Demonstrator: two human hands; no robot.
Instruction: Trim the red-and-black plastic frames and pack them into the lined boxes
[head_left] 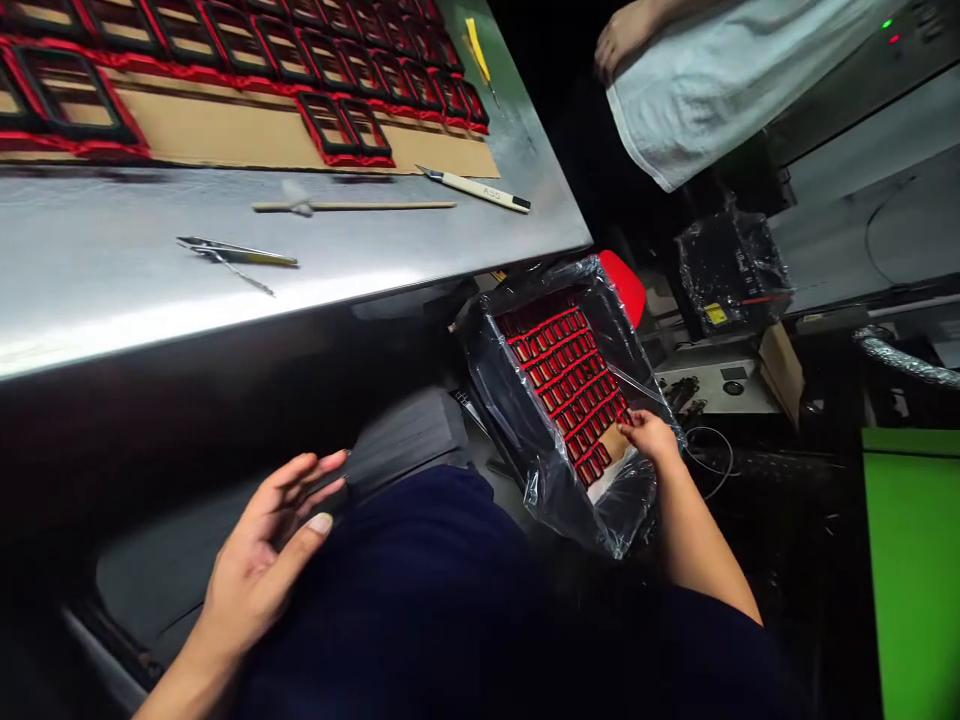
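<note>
My left hand [262, 550] hovers over my lap with its fingers apart and nothing in it. To the right, my right hand [651, 435] reaches into a black box [495, 375] lined with clear plastic. Its fingers pinch a small red-edged black frame at the end of a row; the fingertips partly hide it. Several rows of such red-and-black frames [574, 375] lie in the box on a piece of brown cardboard [615, 445]. More black frames with red edges [349, 130] lie in rows on a cardboard sheet [202, 130] on the metal table.
On the metal table [112, 260] lie a craft knife [480, 190], a thin wooden stick [375, 206] with white fluff, tweezers [240, 252] and a yellow-handled tool [476, 48]. Another person's hand [622, 40] shows at the top. A green surface [915, 570] stands at right.
</note>
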